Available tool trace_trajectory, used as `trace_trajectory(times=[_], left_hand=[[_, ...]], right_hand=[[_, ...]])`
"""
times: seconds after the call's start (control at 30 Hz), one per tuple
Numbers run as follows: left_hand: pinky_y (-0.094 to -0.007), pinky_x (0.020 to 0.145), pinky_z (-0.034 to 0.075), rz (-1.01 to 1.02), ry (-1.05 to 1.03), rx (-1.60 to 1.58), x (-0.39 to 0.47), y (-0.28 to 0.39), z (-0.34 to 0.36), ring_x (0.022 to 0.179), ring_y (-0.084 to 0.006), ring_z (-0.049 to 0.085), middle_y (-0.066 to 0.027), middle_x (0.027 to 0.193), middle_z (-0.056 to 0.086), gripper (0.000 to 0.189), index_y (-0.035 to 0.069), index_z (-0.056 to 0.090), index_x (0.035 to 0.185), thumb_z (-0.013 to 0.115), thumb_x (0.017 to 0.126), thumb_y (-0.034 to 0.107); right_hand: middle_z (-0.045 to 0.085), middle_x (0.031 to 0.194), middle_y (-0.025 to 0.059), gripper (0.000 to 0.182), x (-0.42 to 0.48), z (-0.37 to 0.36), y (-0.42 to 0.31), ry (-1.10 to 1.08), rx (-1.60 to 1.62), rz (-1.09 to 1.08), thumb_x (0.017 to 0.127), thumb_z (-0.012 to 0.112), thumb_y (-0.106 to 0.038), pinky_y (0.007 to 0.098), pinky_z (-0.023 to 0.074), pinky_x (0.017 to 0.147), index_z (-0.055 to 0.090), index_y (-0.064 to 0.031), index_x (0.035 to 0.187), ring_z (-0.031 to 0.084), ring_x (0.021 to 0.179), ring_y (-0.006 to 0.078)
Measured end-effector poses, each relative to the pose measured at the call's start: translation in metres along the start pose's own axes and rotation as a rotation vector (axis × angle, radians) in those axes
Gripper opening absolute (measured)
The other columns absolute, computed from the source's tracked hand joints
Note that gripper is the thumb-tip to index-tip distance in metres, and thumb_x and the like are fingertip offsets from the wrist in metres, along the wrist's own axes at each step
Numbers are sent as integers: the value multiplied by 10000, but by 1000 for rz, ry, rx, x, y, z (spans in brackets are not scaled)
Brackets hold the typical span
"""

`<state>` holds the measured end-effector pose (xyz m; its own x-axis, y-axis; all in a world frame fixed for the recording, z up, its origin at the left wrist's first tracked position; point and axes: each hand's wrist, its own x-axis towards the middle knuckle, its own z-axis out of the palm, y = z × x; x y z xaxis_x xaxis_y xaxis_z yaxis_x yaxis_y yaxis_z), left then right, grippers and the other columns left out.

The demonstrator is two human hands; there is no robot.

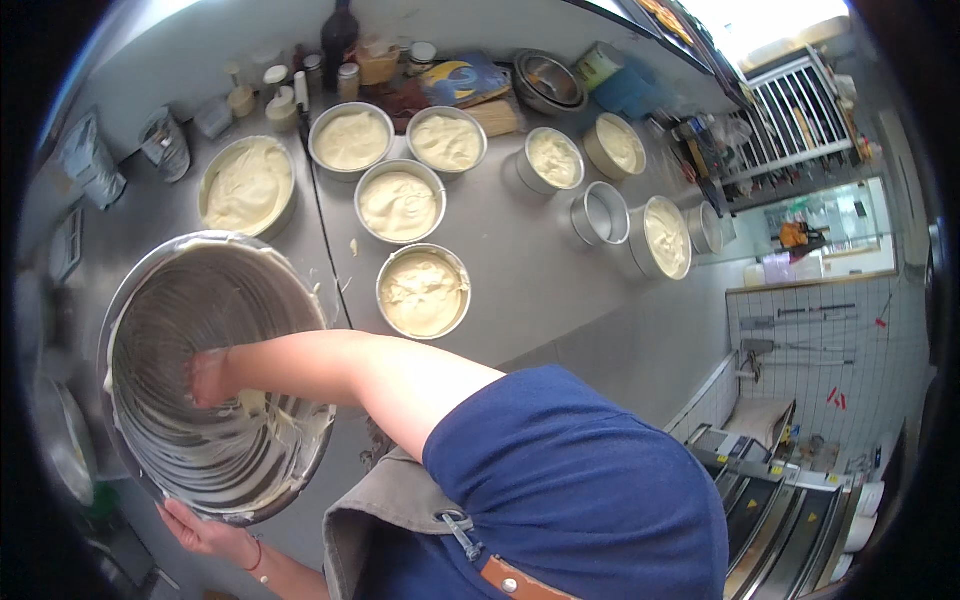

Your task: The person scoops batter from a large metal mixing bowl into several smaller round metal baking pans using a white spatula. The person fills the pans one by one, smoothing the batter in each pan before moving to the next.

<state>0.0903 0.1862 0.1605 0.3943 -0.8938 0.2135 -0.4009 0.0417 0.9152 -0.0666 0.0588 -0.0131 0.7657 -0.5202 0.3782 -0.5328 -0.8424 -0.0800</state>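
A large metal mixing bowl [311, 300], tilted with its mouth facing me, is streaked inside with pale cream batter. My right hand [210, 379] reaches deep into it, against the inner wall; its fingers are blurred, and whether they hold a tool cannot be told. At the bowl's lower rim, my left hand [191, 527] grips the edge from outside. Beyond the bowl stands a wide round cake tin of batter [249, 186]. Several smaller tins of batter, among them a near one [424, 292] and a middle one [400, 202], stand to its right.
On the steel worktop [517, 277], an empty tin [601, 214] stands among filled ones at right. Jars, a dark bottle [340, 37] and nested metal bowls [551, 79] line the wall. A seam crosses the worktop, with batter drips near it. A metal basin [66, 439] is at far left.
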Motion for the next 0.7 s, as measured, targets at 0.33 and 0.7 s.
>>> trace_trajectory(times=[0.33, 0.7], left_hand=[[-300, 984, 402, -11, -31, 5, 4, 24, 22, 1102, -211, 542, -199, 1273, 533, 423, -139, 472, 1256, 497, 968, 169], [-315, 1003, 370, -13, -54, -47, 31, 18, 24, 1130, -220, 511, -181, 1280, 523, 412, -100, 466, 1283, 483, 968, 165]], right_hand=[[638, 894, 85, 203, -57, -7, 40, 125, 58, 156, 734, 620, -228, 412, 516, 740, 650, -64, 850, 619, 862, 303], [650, 1014, 154, 268, -24, 87, 96, -146, 235, 994, 655, 662, -140, 424, 499, 859, 684, -45, 905, 615, 982, 316]])
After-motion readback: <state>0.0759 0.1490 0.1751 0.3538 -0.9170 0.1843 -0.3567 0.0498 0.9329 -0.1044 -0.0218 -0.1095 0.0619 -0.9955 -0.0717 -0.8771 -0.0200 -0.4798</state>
